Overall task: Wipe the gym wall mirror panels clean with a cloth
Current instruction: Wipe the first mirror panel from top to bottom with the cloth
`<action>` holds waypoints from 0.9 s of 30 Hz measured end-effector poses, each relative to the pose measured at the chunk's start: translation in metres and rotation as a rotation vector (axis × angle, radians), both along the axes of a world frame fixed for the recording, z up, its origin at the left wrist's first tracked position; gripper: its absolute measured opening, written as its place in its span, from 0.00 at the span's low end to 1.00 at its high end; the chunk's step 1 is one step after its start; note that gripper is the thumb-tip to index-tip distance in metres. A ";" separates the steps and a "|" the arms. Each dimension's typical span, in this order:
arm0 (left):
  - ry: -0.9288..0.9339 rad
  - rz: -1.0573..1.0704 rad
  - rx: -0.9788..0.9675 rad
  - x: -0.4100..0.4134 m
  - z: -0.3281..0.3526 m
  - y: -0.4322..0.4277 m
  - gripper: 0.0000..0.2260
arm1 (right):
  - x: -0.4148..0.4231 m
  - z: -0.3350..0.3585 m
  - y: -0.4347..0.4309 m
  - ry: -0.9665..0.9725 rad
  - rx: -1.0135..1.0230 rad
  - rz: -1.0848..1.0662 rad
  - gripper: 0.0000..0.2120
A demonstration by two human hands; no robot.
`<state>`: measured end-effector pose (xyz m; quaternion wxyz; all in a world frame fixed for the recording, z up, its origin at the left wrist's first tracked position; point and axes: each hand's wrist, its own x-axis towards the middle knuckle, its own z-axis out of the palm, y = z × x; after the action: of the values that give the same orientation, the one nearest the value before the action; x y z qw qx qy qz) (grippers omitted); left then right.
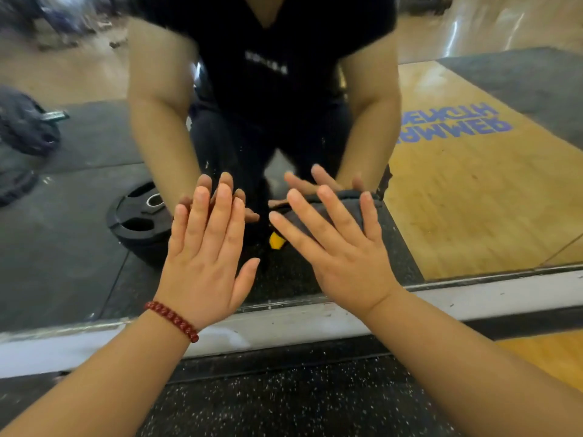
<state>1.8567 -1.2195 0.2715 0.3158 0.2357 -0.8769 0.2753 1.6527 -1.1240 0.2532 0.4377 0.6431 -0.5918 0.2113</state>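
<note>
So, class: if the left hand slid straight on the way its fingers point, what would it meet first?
The left hand lies flat on the mirror, fingers pointing up the glass. Along that line only bare mirror shows, so the way looks free. The cloth sits off to the side, under the right hand.

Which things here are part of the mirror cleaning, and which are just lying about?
Part of the job:
- mirror
- cloth, pressed flat on the glass under the right hand
- left hand, flat on the glass, fingers straight

Just lying about (seen as reflections):
- weight plate
- yellow thing
- lifting platform
</note>
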 end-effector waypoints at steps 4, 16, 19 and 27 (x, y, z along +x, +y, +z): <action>0.031 -0.001 0.025 -0.004 -0.003 0.003 0.31 | 0.001 -0.001 -0.002 0.001 -0.010 0.000 0.27; 0.017 -0.016 0.032 -0.013 -0.007 0.010 0.31 | -0.021 0.010 0.003 -0.010 -0.099 -0.026 0.28; 0.021 -0.056 -0.006 -0.031 0.007 0.011 0.32 | -0.039 0.003 0.010 0.013 -0.112 -0.038 0.29; 0.090 -0.012 -0.078 -0.058 0.013 0.012 0.37 | -0.064 -0.036 0.042 0.188 0.133 -0.107 0.36</action>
<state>1.7990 -1.2075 0.2841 0.3656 0.2304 -0.8518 0.2963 1.5888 -1.0821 0.2175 0.4582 0.6552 -0.5944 0.0864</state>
